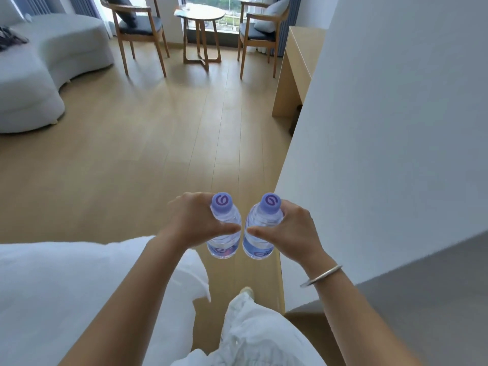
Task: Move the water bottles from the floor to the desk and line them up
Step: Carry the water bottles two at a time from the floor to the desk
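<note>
1. Wood floor [148, 143] runs far toward a sofa [52, 62] at far left, w/ two chairs and a round table [200, 12] by the window.
2. Left hand [195, 220] wraps fingers and thumb round the left bottle [225, 223], held upright, purple cap up.
3. Right hand [293, 231] grips the right bottle [260, 228] the same way; the two bottles sit just beside each other, off the floor, near centre.
4. Desk [298, 64] lies far right, past the white wall [396, 114]. Both bottles are well apart from it, so my guess is carry fwd and right; right hand is nearer that side.
5. Long axes vertical, so likely ready to set down standing.
</note>
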